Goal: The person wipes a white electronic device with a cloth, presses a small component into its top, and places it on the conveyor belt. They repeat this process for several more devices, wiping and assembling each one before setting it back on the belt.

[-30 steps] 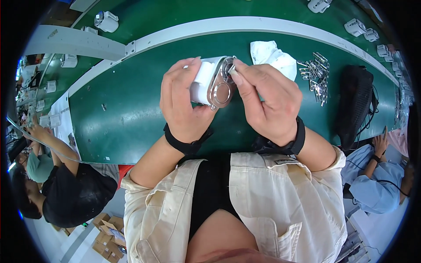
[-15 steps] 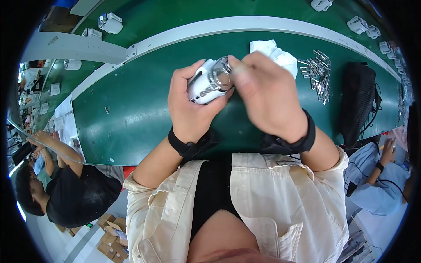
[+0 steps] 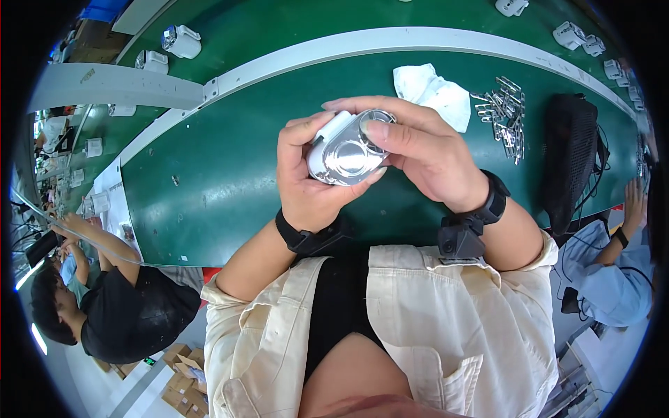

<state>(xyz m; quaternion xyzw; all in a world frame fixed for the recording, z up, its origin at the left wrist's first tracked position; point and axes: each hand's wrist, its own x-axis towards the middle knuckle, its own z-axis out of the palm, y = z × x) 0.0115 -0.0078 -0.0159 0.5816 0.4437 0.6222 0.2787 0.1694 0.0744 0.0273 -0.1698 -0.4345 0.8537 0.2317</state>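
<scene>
Over the near half of the green table, both my hands hold a white device (image 3: 348,160) with a shiny silver face. Two round chrome parts, a larger and a smaller one, are set in that face, which is tilted up. My left hand (image 3: 304,182) wraps the device's left side, with the thumb along its lower edge. My right hand (image 3: 428,150) grips the upper right end, its thumb pressed on the smaller round part and its fingers behind. The underside is hidden by my hands.
Crumpled white cloth or paper (image 3: 433,96) lies beyond my right hand. Beside it is a pile of small metal clip-like parts (image 3: 503,118), then a black mesh bag (image 3: 570,160) with cables. A white rail (image 3: 362,38) crosses behind; similar white devices (image 3: 182,42) stand past it. People sit on both sides.
The device has turned so its silver face shows upward. My right hand, blurred at its end before, has rotated and now rests steadily around the upper right end, thumb on top.
</scene>
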